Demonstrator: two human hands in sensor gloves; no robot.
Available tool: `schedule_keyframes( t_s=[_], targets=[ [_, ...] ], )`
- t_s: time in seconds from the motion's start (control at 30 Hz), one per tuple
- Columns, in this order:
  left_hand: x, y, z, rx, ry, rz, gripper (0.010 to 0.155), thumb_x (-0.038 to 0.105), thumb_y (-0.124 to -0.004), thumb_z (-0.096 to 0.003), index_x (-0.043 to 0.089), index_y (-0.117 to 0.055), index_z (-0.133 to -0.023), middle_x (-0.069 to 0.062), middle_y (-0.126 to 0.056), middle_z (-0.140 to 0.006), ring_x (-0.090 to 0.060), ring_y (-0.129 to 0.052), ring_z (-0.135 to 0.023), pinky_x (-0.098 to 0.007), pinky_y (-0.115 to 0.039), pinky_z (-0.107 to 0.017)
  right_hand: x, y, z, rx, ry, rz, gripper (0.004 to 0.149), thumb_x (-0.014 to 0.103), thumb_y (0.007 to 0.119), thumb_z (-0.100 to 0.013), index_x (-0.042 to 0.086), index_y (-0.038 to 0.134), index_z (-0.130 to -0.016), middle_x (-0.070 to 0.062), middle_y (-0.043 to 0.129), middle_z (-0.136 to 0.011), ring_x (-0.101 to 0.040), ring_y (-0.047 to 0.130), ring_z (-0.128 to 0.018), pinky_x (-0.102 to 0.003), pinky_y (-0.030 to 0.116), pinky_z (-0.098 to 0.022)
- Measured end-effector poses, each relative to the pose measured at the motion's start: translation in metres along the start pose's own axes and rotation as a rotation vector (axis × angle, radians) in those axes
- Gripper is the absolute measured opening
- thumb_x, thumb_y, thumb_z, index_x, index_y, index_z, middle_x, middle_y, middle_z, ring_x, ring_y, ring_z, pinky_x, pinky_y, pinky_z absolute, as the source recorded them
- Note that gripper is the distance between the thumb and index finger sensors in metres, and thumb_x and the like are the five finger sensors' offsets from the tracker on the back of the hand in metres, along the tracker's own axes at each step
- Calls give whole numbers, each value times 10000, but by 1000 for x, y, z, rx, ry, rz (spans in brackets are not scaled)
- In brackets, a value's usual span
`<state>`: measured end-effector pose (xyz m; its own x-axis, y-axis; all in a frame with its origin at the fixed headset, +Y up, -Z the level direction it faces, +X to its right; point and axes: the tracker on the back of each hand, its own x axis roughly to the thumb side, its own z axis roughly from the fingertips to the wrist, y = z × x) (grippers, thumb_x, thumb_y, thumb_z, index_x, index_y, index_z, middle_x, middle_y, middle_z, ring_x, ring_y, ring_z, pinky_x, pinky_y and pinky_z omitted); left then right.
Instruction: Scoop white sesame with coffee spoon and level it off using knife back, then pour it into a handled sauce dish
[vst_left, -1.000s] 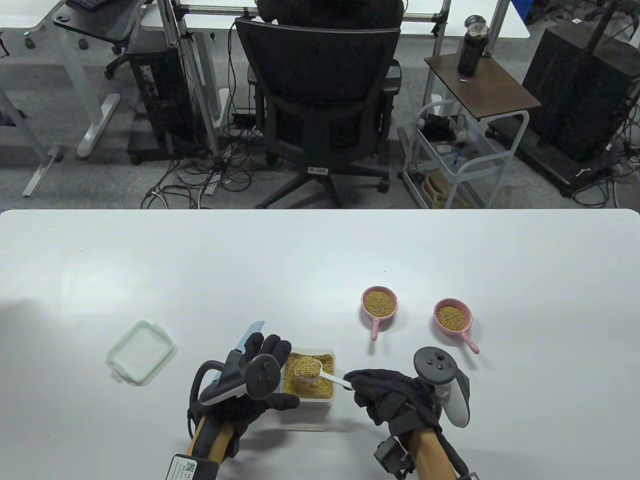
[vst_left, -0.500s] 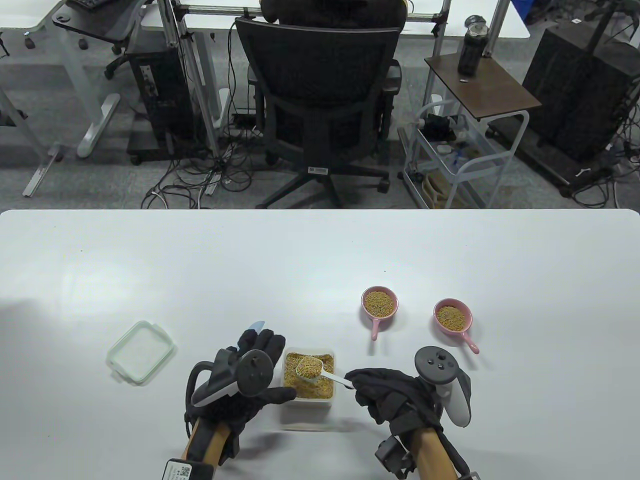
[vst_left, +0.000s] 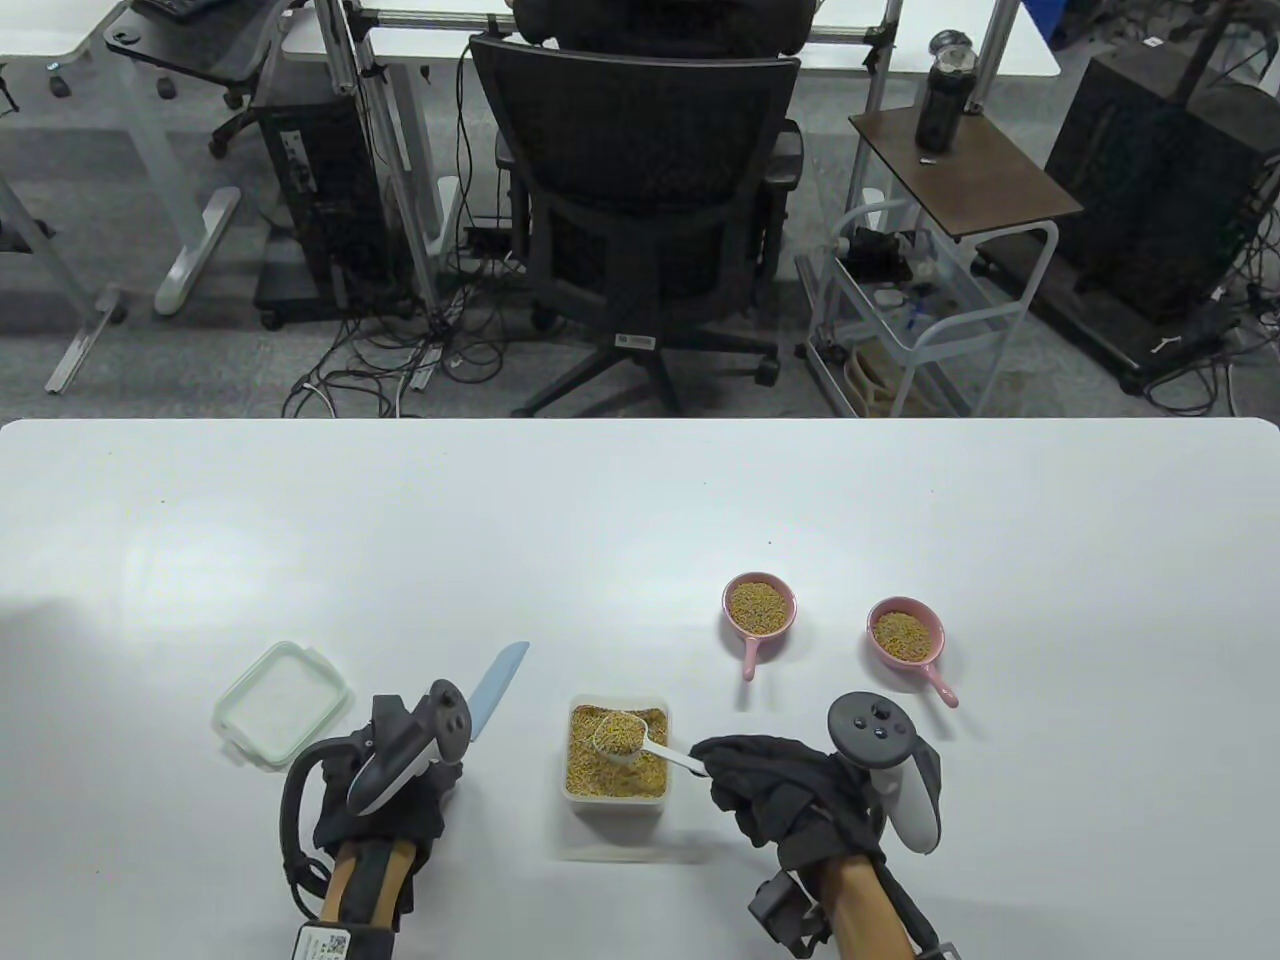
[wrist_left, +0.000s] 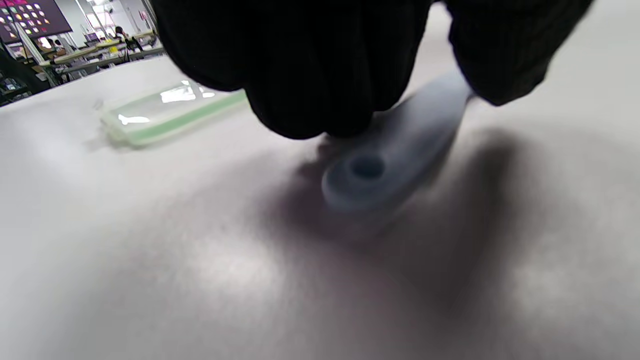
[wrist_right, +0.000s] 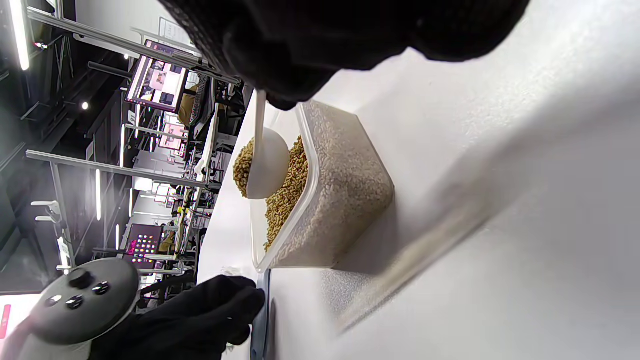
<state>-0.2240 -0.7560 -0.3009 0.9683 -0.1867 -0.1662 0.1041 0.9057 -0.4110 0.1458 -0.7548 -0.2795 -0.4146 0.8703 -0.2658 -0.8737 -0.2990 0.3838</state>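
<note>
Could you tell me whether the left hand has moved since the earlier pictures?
Yes: the left hand, gripping the knife, has pulled left off the sesame container, towards the lid.

Overhead light is glaring off the white table (vst_left: 150, 560), edges bowing. Left wrist view is blurring heavily; hands are casting soft shadows.
</note>
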Motion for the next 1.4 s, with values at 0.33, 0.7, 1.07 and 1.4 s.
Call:
schedule_keyframes(
  t_s=[0.33, 0.7, 1.07, 1.4],
  targets=[
    [12, -4, 0, 40, -60, 2, 481, 542, -826, -493, 248, -826, -874, -7, -940, -759, -219, -987, -600, -477, -784, -590, 0, -1, 1, -3, -1, -7, 394, 294, 773, -614, 82, 882, -927, -49, 978, -577, -130, 916, -267, -441, 818, -366],
    [13, 23, 33, 316, -233, 222, 461, 496, -806, -530, 268, -864, -927, 1, -993, -757, -212, -1016, -606, -463, -799, -596, 0, -3, 2, -17, -5, -6, 394, 293, 774, -613, 82, 882, -928, -51, 977, -577, -132, 915, -267, -442, 818, -366],
    [51, 41, 79, 383, -577, 387, 470, 491, -782, -547, 253, -857, -946, -1, -970, -753, -213, -995, -612, -472, -781, -611, 0, -4, 2, -21, -4, 6, 394, 293, 774, -613, 82, 883, -927, -51, 976, -578, -132, 915, -268, -442, 818, -366],
    [60, 37, 81, 273, -619, 326, 468, 490, -773, -559, 247, -862, -949, -5, -968, -749, -214, -990, -611, -474, -777, -614, 1, -3, 1, -23, -11, 17, 394, 293, 775, -612, 84, 882, -929, -52, 976, -578, -133, 915, -269, -443, 817, -368]
  ],
)
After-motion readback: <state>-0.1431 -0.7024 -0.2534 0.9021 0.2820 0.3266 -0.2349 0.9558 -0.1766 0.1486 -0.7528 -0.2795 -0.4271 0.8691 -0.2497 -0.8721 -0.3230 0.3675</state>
